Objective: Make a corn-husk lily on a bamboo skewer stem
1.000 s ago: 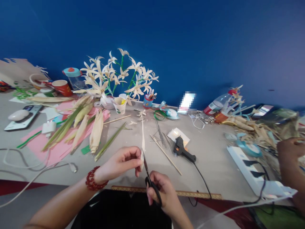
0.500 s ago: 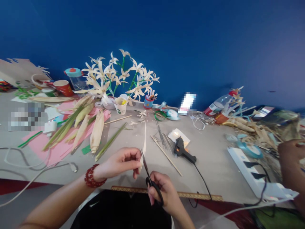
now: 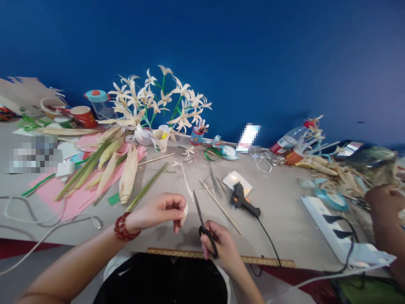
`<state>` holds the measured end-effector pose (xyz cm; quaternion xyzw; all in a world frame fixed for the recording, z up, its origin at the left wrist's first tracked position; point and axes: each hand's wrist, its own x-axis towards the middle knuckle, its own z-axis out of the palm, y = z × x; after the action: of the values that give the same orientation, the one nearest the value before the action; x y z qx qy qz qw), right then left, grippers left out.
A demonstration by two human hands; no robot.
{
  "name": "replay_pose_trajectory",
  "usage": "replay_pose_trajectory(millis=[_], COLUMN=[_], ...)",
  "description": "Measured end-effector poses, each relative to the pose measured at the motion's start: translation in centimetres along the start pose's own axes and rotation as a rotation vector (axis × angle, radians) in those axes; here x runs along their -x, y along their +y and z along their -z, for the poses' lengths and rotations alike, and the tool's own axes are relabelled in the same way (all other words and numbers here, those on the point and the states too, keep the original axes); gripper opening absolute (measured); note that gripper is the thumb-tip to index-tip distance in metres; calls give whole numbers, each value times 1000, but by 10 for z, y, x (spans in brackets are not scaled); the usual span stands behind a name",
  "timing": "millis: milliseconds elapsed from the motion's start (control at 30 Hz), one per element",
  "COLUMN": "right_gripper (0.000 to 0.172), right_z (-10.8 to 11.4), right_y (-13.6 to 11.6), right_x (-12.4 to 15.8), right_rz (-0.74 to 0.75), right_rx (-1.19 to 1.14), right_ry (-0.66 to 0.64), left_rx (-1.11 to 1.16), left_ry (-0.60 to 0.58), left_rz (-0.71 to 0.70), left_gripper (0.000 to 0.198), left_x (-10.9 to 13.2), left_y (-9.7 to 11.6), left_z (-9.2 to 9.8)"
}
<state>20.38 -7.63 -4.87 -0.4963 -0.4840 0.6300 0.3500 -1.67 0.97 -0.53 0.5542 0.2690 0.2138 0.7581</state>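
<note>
My left hand (image 3: 160, 212), with a red bead bracelet at the wrist, is closed in a pinch on a pale corn husk strip (image 3: 184, 210). The strip's thin end slants up and left over the table. My right hand (image 3: 221, 247) grips black scissors (image 3: 202, 221) by the handles. The blades point up and away, just right of the strip and apart from it. Both hands hover over the near edge of the grey table (image 3: 177, 228).
A black glue gun (image 3: 243, 200) with its cord lies right of the scissors, beside wooden sticks (image 3: 220, 206) and wires. Husk flowers (image 3: 158, 99) stand at the back, corn husks (image 3: 126, 173) lie on pink paper at left. A power strip (image 3: 335, 230) and another person's hand (image 3: 382, 207) are at right.
The scissors have come away from the strip and moved right. The husk strip, upright before, now leans left in my left hand, which has shifted slightly left.
</note>
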Motion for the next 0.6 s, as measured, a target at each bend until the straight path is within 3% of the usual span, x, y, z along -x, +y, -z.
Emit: replay_pose_trajectory(millis=[133, 300, 467, 600], right_gripper=[43, 37, 31, 28], right_z=[1, -12, -20, -20], right_y=[-18, -40, -42, -40], right_x=[-10, -28, -36, -33], right_rz=[101, 215, 198, 180], right_rx=[-23, -104, -81, -130], right_ry=[118, 126, 146, 168], left_rx=[-55, -169, -433, -459], left_ry=[-28, -30, 44, 155], left_rz=[37, 43, -34, -158], left_gripper=[26, 18, 2, 6], left_x=[-2, -4, -2, 2], left_y=[-2, 2, 9, 8], left_z=[1, -8, -9, -7])
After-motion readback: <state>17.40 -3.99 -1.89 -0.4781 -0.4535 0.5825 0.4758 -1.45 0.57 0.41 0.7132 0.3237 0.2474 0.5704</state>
